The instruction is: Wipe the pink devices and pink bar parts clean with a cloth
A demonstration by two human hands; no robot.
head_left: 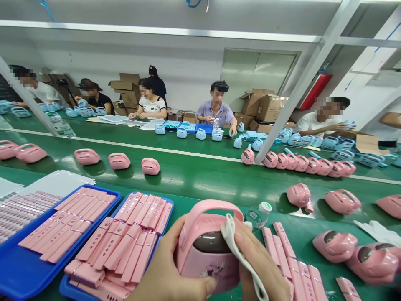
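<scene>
A pink plastic device with a carrying handle (219, 267), a dark oval window and a cartoon picture on its front is held up close to me. My left hand (178, 267) wraps round its left side, thumb across the lower front. With my right hand (260, 255) I press a folded white cloth (239, 246) against the device's right side. The cloth hangs down below my fingers. Left of my hands, long pink parts with button markings (125, 246) are piled in a blue tray (171, 205). More such pink parts (294, 267) lie just right of my right hand.
A second blue tray (12, 267) and printed sticker sheets (34, 205) lie at the left. A clear bottle (258, 215) is beyond my hands. Pink devices (119, 161) stand along the green bench; several more (335, 246) sit at right near a white glove (379, 232). Co-workers sit opposite.
</scene>
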